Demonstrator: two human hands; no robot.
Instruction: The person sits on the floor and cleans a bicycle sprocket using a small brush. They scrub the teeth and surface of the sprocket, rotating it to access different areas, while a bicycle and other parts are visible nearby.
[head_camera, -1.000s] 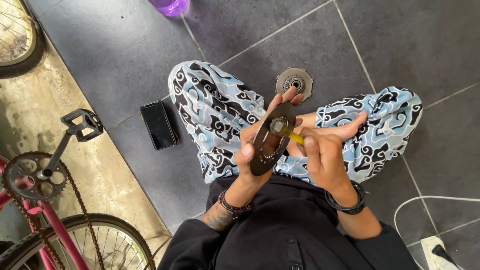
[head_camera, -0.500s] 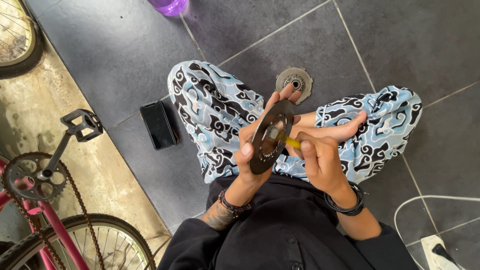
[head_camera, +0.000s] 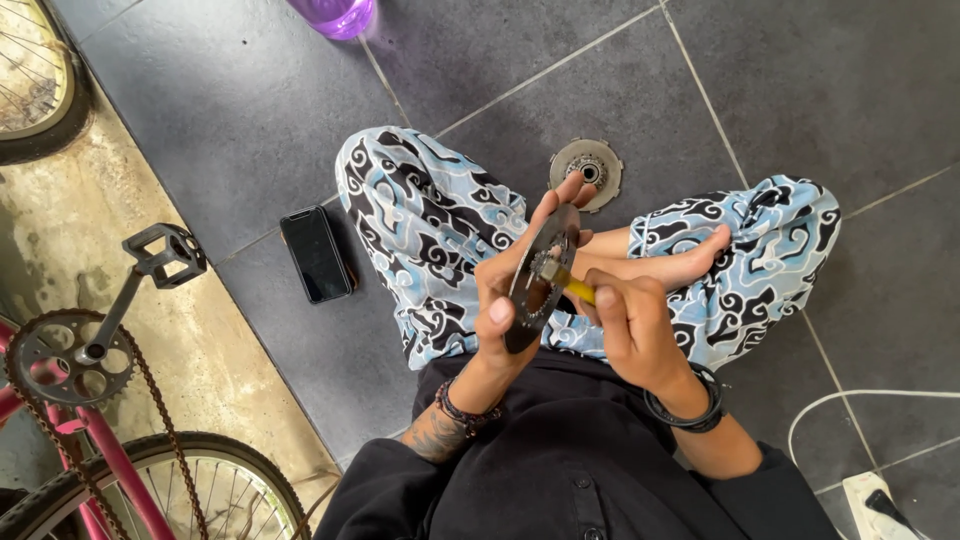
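Left hand (head_camera: 505, 300) grips the dark toothed disc (head_camera: 538, 275) above the lap, tilted a bit more edge-on now, right hand (head_camera: 630, 330) clenched on the yellow-handled tool (head_camera: 578, 291) at its centre.

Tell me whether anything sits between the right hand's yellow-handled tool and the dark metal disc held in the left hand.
Nothing visible does. The left hand holds the dark metal disc on edge, and the yellow-handled tool in the right hand already meets the fitting at the disc's centre. The toothed part on the floor lies beyond, apart.
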